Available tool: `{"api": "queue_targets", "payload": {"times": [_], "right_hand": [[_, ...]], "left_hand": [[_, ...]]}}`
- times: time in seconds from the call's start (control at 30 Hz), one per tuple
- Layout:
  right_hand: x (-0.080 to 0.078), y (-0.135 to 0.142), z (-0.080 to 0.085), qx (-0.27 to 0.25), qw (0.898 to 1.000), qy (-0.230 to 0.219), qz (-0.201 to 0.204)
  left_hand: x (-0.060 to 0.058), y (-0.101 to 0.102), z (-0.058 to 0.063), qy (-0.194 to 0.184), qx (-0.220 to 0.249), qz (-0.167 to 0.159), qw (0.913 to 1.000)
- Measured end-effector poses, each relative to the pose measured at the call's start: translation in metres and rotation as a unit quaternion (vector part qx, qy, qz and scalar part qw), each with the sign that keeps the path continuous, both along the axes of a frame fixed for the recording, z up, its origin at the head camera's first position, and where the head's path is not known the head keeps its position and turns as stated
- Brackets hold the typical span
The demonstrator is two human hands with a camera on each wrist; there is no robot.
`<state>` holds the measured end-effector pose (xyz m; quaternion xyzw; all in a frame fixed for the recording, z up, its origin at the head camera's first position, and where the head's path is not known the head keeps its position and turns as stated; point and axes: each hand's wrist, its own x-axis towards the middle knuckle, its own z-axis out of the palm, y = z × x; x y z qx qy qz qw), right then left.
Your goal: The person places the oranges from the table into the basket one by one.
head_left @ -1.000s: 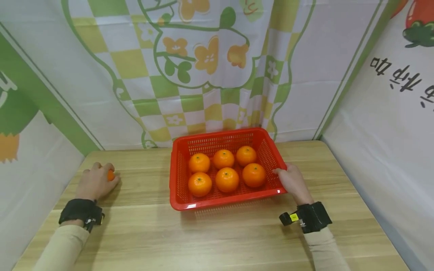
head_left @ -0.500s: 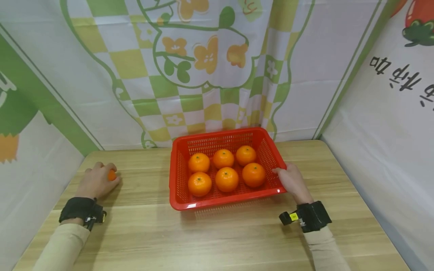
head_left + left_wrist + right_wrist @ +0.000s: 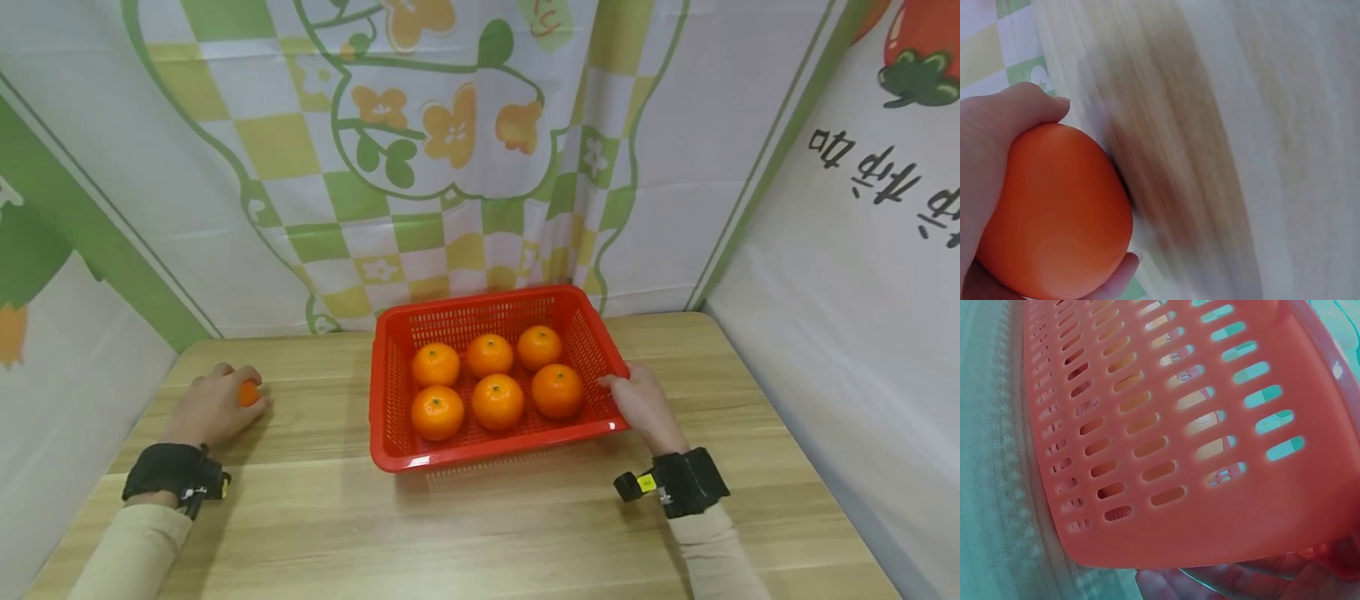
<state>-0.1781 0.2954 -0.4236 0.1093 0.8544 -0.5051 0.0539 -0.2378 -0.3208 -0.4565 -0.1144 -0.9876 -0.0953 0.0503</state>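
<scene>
At the left of the table, my left hand (image 3: 212,406) holds an orange (image 3: 248,393) from above, fingers and thumb curled round it. The left wrist view shows this same orange (image 3: 1063,212) large, close over the wood, its far side hidden by the palm. My right hand (image 3: 647,408) grips the right end of a red plastic basket (image 3: 495,454), thumb over the rim. Several oranges (image 3: 498,402) lie in the basket in two rows. In the right wrist view the slotted basket wall (image 3: 1210,512) fills most of the picture, with fingertips (image 3: 1154,584) under its edge.
The wooden table (image 3: 480,533) reaches back to a patterned curtain (image 3: 420,242). White cloth walls (image 3: 832,333) stand along both sides. The basket's back rim is close to the curtain.
The head view has shifted slightly, so everything sits a little differently in it. Both hands keep their holds, the left on the orange and the right on the basket.
</scene>
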Motion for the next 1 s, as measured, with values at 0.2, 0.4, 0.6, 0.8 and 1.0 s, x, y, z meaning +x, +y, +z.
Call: {"api": "queue_targets", "payload": {"times": [0.2, 0.4, 0.6, 0.8, 1.0], "right_hand": [[-0.001, 0.001, 0.0, 0.002, 1.0, 0.003, 0.001], [0.0, 0.0, 0.001, 0.003, 1.0, -0.001, 0.002], [0.0, 0.0, 0.002, -0.004, 1.0, -0.003, -0.001], [0.001, 0.002, 0.002, -0.002, 1.0, 0.005, -0.003], [0.003, 0.0, 0.002, -0.007, 1.0, 0.005, 0.004]], "left_hand": [[-0.001, 0.004, 0.001, 0.003, -0.001, -0.01, 0.9999], [-0.003, 0.007, 0.004, 0.001, -0.001, -0.014, 0.9999], [-0.008, 0.011, 0.013, -0.007, -0.003, -0.016, 0.9998], [-0.013, 0.018, 0.02, -0.004, -0.005, -0.029, 0.9996], [-0.011, 0.026, 0.023, 0.001, -0.001, -0.034, 0.9994]]}}
